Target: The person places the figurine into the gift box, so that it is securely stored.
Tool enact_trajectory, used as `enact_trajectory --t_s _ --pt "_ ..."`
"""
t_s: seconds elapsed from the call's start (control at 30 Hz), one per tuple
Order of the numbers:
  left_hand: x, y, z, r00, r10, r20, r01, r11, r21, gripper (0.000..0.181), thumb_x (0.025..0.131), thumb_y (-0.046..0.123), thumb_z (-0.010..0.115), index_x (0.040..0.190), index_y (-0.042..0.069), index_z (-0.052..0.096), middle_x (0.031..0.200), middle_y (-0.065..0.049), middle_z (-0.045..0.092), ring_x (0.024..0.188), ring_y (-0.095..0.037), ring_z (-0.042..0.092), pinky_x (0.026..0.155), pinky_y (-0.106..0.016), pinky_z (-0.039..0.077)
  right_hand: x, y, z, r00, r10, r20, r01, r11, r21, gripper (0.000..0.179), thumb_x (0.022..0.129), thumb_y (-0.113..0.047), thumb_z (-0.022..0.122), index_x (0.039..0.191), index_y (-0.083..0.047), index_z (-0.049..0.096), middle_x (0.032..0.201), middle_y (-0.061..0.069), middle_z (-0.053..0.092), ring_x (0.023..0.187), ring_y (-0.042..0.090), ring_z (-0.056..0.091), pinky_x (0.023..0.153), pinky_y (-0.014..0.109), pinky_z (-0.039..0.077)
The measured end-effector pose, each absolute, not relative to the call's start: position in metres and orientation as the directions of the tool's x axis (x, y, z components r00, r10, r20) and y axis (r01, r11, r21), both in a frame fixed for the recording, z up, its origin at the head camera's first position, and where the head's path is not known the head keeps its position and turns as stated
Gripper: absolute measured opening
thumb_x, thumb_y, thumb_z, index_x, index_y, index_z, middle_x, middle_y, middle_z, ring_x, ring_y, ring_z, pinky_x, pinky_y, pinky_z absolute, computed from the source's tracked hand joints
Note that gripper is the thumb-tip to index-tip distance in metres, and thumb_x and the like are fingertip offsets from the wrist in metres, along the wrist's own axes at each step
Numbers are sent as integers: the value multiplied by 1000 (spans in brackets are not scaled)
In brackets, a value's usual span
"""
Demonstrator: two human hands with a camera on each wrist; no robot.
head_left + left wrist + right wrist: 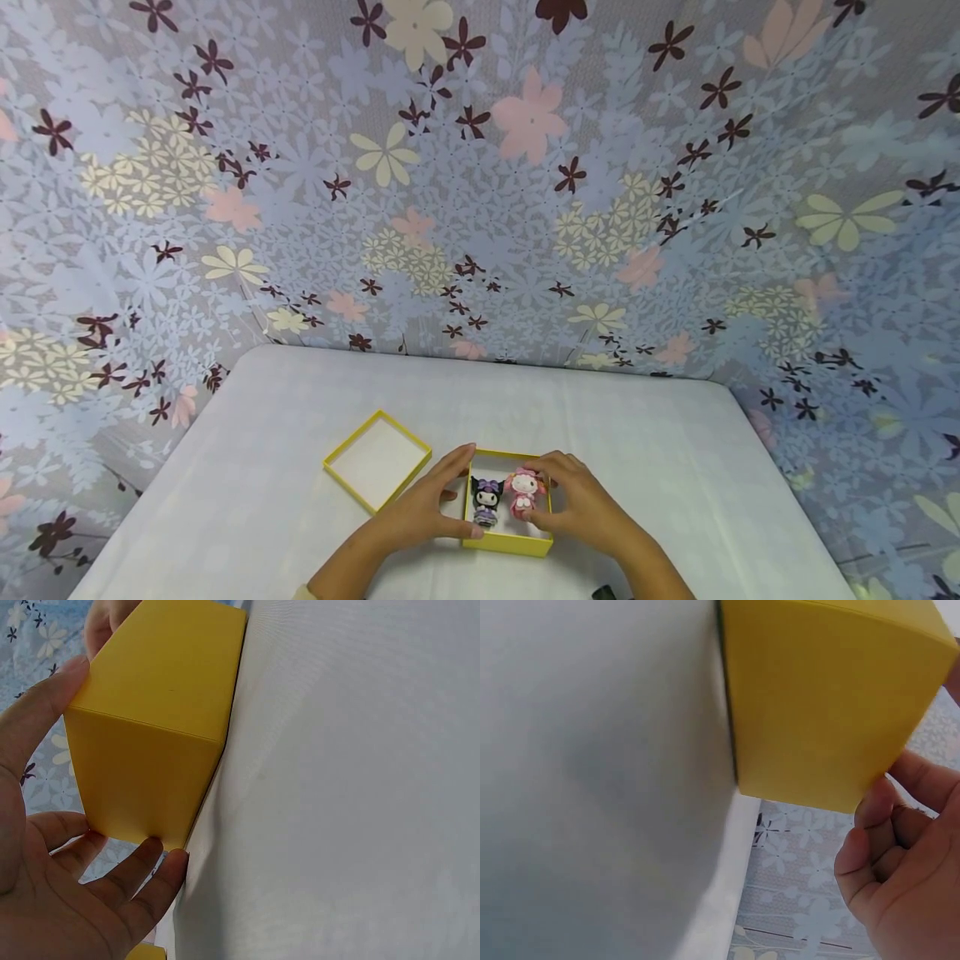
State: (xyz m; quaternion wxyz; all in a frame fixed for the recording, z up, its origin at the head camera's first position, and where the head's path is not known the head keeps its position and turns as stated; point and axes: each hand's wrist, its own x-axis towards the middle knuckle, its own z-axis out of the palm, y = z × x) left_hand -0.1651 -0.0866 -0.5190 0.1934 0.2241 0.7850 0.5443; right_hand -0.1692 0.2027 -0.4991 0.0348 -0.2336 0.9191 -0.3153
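Observation:
In the head view a yellow box [508,543] with a white inside lies on the white-covered table. A black-and-purple character figurine [486,502] lies in its left half, and a pink character figurine [523,492] beside it on the right. My left hand [420,510] grips the box's left side, thumb at the front corner and fingers at the back; the left wrist view shows its fingertips [152,845] against the yellow wall. Reaching over the right rim, my right hand [576,497] holds the pink figurine between thumb and index finger, its other fingers [874,810] curled by the box's outside edge.
A shallow yellow-rimmed lid [378,461], white inside, lies to the left of the box. At the front edge, near the right forearm, a small dark object [603,592] shows. Flower-patterned fabric [465,208] stands behind the table [637,433].

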Motion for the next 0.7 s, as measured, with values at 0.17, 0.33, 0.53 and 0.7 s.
enact_trajectory --t_s 0.17,0.33,0.53,0.7 --pt "-166 -86 -519 -825 561 -72 137 321 937 110 79 38 86 161 42 13 172 5 8 152 -27 33 117 -42 44 -168 201 -502 -887 -453 91 -423 717 -554 66 80 -49 83 136 -21 63 112 -21 57 93 2 44 81 31 45" --pt "-166 -86 -518 -825 561 -71 140 324 936 110 79 38 86 161 42 13 172 5 7 152 -27 33 117 -42 43 -168 197 -502 -877 -467 113 -457 739 -495 59 80 -41 84 132 -22 63 117 -16 62 98 5 51 87 40 49" --pt "-167 -87 -518 -824 564 -61 149 319 936 110 80 37 86 162 39 12 173 2 7 151 -28 32 117 -44 43 -167 189 -497 -895 -446 30 -399 769 -499 57 79 -36 86 128 -19 63 125 -5 65 111 22 64 98 56 49" --pt "-166 -87 -520 -815 577 -51 155 301 941 110 81 36 85 162 37 12 173 1 6 151 -29 32 117 -46 43 -163 184 -494 -903 -429 -25 -366 799 -477 59 78 -39 87 127 -16 62 128 0 64 110 25 68 93 52 56"
